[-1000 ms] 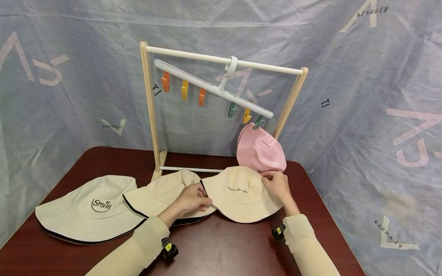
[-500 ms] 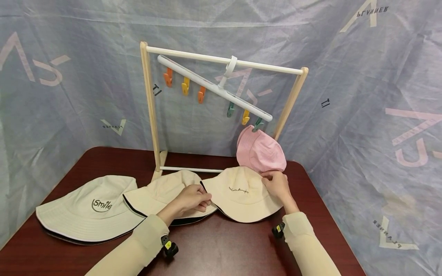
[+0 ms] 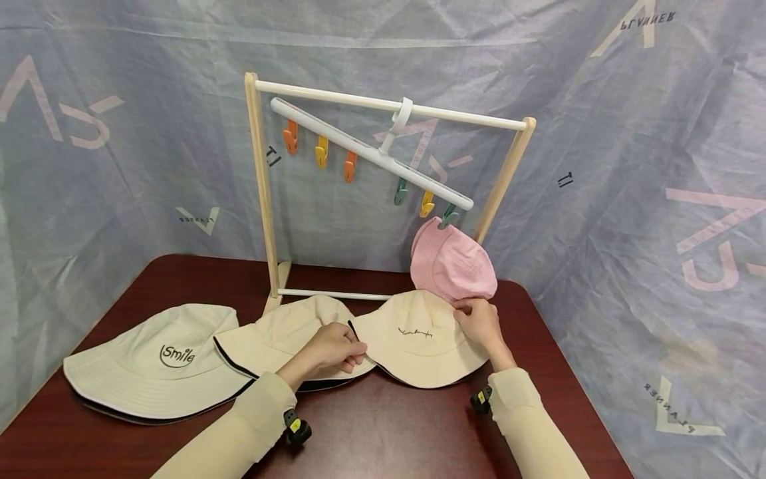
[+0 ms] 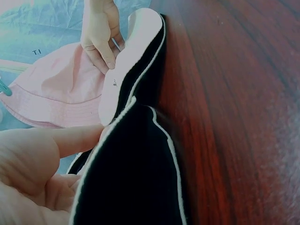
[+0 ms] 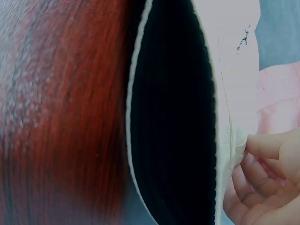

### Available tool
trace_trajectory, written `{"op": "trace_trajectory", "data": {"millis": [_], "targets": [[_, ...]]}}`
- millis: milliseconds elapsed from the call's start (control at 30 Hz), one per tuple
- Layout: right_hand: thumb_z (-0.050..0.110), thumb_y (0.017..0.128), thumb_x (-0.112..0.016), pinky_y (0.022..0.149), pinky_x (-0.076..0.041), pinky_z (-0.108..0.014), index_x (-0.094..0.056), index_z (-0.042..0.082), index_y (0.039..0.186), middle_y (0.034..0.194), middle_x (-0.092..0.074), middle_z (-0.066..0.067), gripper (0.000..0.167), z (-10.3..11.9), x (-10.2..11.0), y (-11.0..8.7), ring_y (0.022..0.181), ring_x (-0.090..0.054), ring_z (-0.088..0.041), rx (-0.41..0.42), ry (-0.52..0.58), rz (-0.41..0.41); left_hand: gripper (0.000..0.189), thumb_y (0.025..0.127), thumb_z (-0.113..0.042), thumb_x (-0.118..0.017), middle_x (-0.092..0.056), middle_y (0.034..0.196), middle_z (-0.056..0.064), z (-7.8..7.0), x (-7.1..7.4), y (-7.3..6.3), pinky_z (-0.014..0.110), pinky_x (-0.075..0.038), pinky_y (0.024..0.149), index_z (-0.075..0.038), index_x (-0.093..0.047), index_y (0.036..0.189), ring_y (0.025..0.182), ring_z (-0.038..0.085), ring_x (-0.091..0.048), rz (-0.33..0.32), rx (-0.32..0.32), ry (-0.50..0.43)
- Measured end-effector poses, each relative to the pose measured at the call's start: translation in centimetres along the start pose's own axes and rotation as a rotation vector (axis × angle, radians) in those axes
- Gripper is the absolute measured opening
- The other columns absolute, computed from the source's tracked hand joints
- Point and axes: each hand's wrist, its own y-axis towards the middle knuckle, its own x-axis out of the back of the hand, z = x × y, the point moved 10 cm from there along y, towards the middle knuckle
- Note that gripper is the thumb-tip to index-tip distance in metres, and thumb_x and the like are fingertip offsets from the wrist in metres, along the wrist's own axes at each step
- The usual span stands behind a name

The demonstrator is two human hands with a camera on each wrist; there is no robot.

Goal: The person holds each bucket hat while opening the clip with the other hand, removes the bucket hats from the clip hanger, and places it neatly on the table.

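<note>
A cream bucket hat with dark script point(image 3: 419, 332) lies on the table between both hands, its dark lining showing in the right wrist view. My left hand point(image 3: 332, 346) pinches its left brim edge, in front of a second cream bucket hat point(image 3: 287, 326). On the other side, my right hand point(image 3: 481, 322) pinches the fabric at the hat's right side; in the right wrist view thumb and fingers point(image 5: 262, 146) meet on a fold. Just behind hangs a pink bucket hat point(image 3: 455, 263), gripped at its upper edge by a green clip point(image 3: 447, 216).
A white clip hanger point(image 3: 371, 153) tilts down to the right on a wooden rack point(image 3: 258, 186). Several clips, such as an orange clip point(image 3: 290, 136), hang from it. A pale "Smile" bucket hat point(image 3: 155, 362) lies at the left of the dark red table point(image 3: 389, 432).
The hanger and the pink hat have swayed slightly. Both hands stay almost where they were at the cream hat with script.
</note>
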Motion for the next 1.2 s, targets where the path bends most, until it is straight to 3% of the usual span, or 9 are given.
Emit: {"op": "trace_trajectory", "data": {"millis": [467,767,933,1067,1200], "targets": [[0.011,0.096,-0.072,0.089,-0.056,-0.058,-0.082,0.004,0.110,0.107,-0.079,-0.018,0.018,-0.4,0.1,-0.2,0.103,-0.072,-0.043,0.000,0.000,0.024,0.019,0.098,-0.009,-0.071,-0.073,0.069,0.009,0.0,0.2,-0.1,0.023,-0.058,0.055,0.001,-0.072,0.083,0.052,0.008,-0.063,-0.032,0.002,0.120],[0.010,0.095,-0.073,0.086,-0.057,-0.055,-0.084,0.006,0.108,0.100,-0.080,-0.014,0.017,-0.2,1.3,-0.7,0.097,-0.074,-0.038,0.021,-0.010,0.037,0.028,0.098,-0.013,-0.072,-0.069,0.059,0.003,-0.3,0.9,0.0,0.023,-0.056,0.052,-0.005,-0.073,0.071,0.048,0.011,-0.065,-0.076,-0.026,0.256],[0.011,0.097,-0.073,0.077,-0.058,-0.049,-0.083,0.005,0.107,0.093,-0.080,-0.011,0.016,0.9,2.7,-1.0,0.087,-0.074,-0.032,0.054,-0.023,0.036,0.027,0.099,-0.014,-0.072,-0.068,0.059,0.002,-1.2,1.4,-0.4,0.024,-0.057,0.057,-0.006,-0.072,0.074,0.047,0.011,-0.065,-0.101,-0.049,0.350],[0.011,0.097,-0.074,0.071,-0.058,-0.044,-0.082,0.003,0.109,0.094,-0.080,-0.013,0.016,2.2,4.1,-1.1,0.081,-0.074,-0.029,0.096,-0.030,0.023,0.025,0.099,-0.016,-0.071,-0.064,0.055,-0.002,-2.6,2.0,-0.8,0.029,-0.056,0.068,-0.009,-0.069,0.075,0.046,0.010,-0.061,-0.149,-0.109,0.457],[0.013,0.099,-0.074,0.071,-0.059,-0.042,-0.082,0.004,0.111,0.098,-0.080,-0.014,0.017,3.4,5.5,-1.1,0.084,-0.076,-0.029,0.112,-0.024,0.025,0.021,0.101,-0.018,-0.071,-0.063,0.054,-0.001,-3.6,2.6,-0.7,0.030,-0.051,0.063,-0.013,-0.066,0.081,0.047,0.012,-0.061,-0.181,-0.147,0.485]]}}
